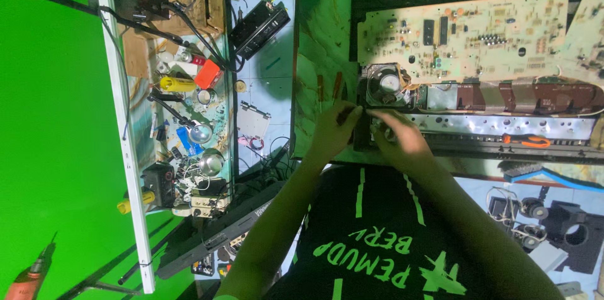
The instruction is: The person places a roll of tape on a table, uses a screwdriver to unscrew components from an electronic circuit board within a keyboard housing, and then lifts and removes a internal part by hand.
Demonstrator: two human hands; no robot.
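An opened electronic device lies on the green table, with a large beige circuit board (465, 36), a round speaker (387, 83), brown ribbon cables (522, 95) and a shiny metal strip (503, 125). My left hand (333, 130) is closed on the dark left corner of the chassis (360, 139), just below the speaker. My right hand (402, 139) rests beside it on the left end of the metal strip, fingers curled and pointing towards my left hand. What lies under its fingers is hidden. Two brown-handled tools (336, 86) lie just above my left hand.
An orange-handled cutter (525, 141) lies on the device's front edge. A cluttered shelf at left holds a yellow cylinder (176, 84), an orange box (207, 75), a black box (259, 26) and wires. A drill (28, 275) sits lower left, black machine parts (576, 237) lower right.
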